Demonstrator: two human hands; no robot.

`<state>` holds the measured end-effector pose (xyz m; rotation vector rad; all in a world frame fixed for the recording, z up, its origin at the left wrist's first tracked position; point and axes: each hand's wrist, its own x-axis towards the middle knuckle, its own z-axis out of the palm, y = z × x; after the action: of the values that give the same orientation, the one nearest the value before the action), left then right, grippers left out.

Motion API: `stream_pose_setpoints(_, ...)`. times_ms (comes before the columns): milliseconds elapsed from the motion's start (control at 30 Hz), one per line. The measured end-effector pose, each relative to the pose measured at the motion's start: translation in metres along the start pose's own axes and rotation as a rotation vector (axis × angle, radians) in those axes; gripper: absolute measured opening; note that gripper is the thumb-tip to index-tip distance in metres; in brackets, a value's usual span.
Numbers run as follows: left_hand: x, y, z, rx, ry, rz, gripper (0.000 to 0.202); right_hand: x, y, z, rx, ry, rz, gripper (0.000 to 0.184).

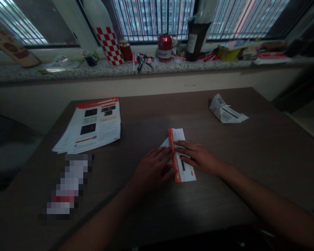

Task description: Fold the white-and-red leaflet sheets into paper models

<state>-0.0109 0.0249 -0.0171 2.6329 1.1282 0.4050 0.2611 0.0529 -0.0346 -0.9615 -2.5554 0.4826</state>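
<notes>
A sheet of printed paper (pixel 184 174), white with an orange-red strip, lies folded on the table in front of me. My left hand (pixel 153 167) rests over its left edge, fingers stretched toward the orange strip and covering part of it. From the other side, my right hand (pixel 199 155) lies on the paper with its fingers spread apart. Both hands touch the sheet and neither grips it. A corner of the paper sticks out beyond my left fingers. Further back on the right stands a folded paper shape (pixel 226 111) with print on it.
A stack of printed sheets (pixel 99 122) lies at the back left of the brown table (pixel 141 115). Nearer is a pixelated, phone-like object (pixel 68 188). The windowsill (pixel 94 73) holds a checkered bottle (pixel 110 45), a red can (pixel 164 48), a dark cup (pixel 196 40) and small clutter.
</notes>
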Motion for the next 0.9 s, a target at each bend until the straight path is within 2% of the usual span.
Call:
stream_pose_setpoints(267, 0.002, -0.002, 0.005, -0.010, 0.028, -0.001, 0.057, 0.002, -0.001, -0.002, 0.027, 0.042, 0.012, 0.043)
stream_pose_setpoints(567, 0.005, 0.002, 0.001, 0.033, 0.013, -0.009, 0.052, 0.006, -0.001, -0.006, 0.123, 0.077, 0.052, 0.037)
stream_pose_setpoints(733, 0.005, 0.002, 0.003, 0.034, 0.020, -0.005, 0.053, 0.016, 0.007, -0.009, 0.174, 0.168, 0.109, 0.021)
stream_pose_setpoints(900, 0.006, 0.003, 0.003, 0.033, 0.029, -0.012, 0.053, 0.027, 0.010, -0.010, 0.168, 0.189, 0.164, 0.003)
